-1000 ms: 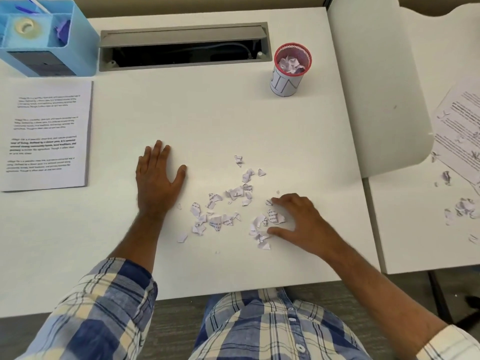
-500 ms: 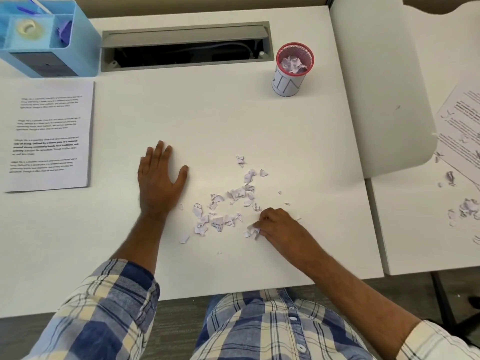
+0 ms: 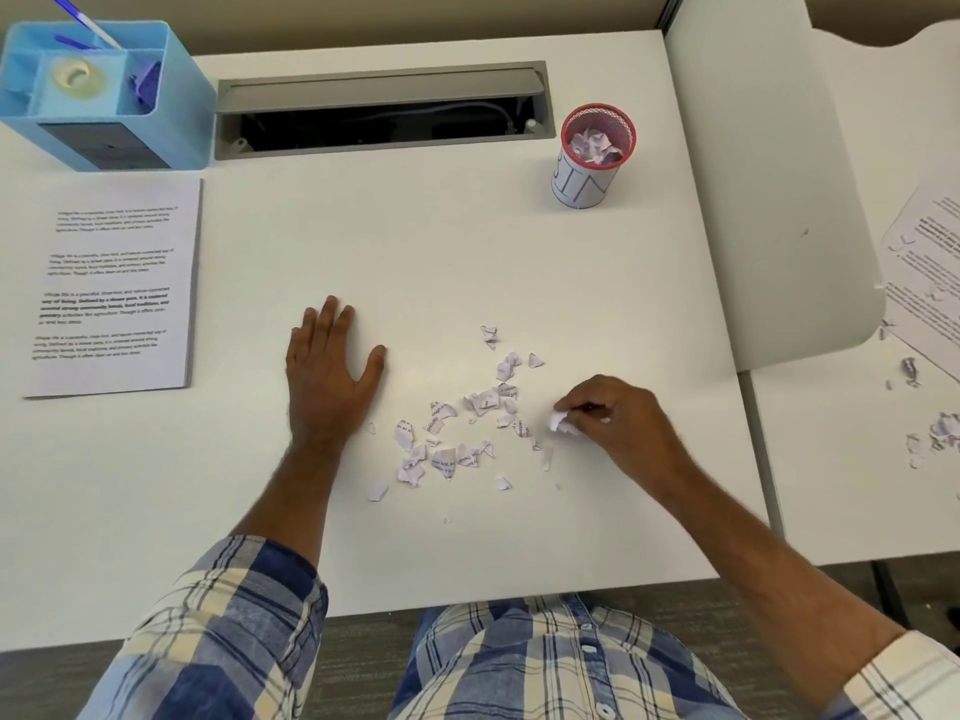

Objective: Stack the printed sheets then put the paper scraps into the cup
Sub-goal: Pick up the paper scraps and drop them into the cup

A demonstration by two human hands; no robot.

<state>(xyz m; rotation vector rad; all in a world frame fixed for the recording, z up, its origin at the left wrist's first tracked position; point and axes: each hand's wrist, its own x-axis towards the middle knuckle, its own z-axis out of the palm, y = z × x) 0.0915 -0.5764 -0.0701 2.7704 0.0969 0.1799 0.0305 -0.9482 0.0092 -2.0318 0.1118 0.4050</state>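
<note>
Scraps (image 3: 457,433) scattered mid-surface, near front edge, between both hands. Roughly two dozen bits left loose, some printed, some blank. Cup (image 3: 592,158) upright at back right, well apart from the pile, red mesh rim, already partly filled with crumpled paper. Sheets (image 3: 111,288) squared in a neat stack at far left, edges aligned, so stacking looks done. Scrap step judged in progress: some in the cup, most of the pile not yet moved.

Right hand (image 3: 618,423) just right of the pile, fingers (image 3: 563,407) pinched shut on a small white wad (image 3: 561,422), thumb and forefinger meeting on it, other fingers curled under. Cannot tell how many bits in the wad. Left hand (image 3: 327,376) flat on the surface (image 3: 415,252) just left of the pile, fingers spread and open, holding nothing, palm down, likely bracing.

Outside scope: blue organiser (image 3: 98,96) at back left, cable tray (image 3: 382,111) open at back centre. More scraps and another printed sheet (image 3: 930,272) on the neighbouring desk at right, beyond a divider; unclear whether part of this job.
</note>
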